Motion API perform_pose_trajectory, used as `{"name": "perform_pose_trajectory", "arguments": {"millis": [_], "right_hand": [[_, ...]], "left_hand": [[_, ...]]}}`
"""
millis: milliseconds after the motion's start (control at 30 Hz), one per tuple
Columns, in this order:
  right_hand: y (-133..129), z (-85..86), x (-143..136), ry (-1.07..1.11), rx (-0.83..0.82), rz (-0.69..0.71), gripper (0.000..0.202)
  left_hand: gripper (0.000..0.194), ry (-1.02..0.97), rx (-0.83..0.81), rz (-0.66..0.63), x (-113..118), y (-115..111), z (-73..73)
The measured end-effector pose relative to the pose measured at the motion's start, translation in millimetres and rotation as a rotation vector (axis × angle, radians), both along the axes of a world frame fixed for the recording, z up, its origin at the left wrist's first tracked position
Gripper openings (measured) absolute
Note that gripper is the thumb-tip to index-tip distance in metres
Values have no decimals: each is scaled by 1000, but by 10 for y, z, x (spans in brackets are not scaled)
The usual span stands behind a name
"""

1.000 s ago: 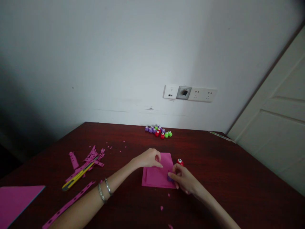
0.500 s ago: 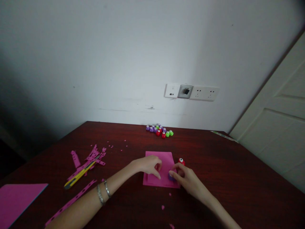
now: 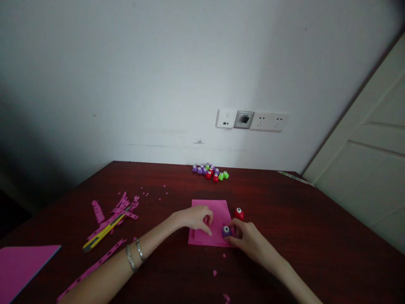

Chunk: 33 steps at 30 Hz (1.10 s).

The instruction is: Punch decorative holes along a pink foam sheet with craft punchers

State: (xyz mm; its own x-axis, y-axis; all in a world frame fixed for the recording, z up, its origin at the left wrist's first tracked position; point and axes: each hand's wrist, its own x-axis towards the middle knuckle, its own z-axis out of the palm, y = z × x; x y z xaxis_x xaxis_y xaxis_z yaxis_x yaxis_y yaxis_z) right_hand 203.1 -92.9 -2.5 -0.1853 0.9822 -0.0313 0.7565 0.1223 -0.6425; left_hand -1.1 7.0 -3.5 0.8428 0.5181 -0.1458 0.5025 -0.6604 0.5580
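Behind the dark red table [image 3: 294,223] there is a pale wall [image 3: 142,84] with a row of sockets [image 3: 268,122], to the table's right is a panelled white door [image 3: 376,160], and at its far right corner lies a thin strip [image 3: 295,178].

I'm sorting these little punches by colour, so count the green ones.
3. One green punch and a second sit side by side at the right end of the cluster near the wall; a third is farther back, among purple ones. More may be hidden there.

Pale wall [image 3: 158,76] — dark reddish table [image 3: 272,202] below it.
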Motion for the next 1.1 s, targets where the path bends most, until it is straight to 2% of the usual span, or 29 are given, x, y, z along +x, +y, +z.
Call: {"name": "perform_pose_trajectory", "arguments": {"millis": [267, 500, 600, 733, 867, 1100], "right_hand": [[7, 43, 45, -4, -26, 25, 12], [-30, 155, 127, -5, -62, 90, 12], [-32, 196, 228, 30, -151, 96, 10], [10, 203, 451, 81, -251, 39, 11], [86, 164, 659, 74, -211, -39, 13], [182, 59, 725, -15, -179, -179, 16]], "left_hand": [[33, 15, -16, -1, -6, -17, 48], [35, 19, -49, 24, -7, -21, 47], [35, 17, -41, 17, -17, -10, 22], [33, 22, -34, 11, -26, -3, 14], [36, 27, -36, 14, -19, -6, 26], [37, 9, -20, -8, -23, 1, 8]]}}
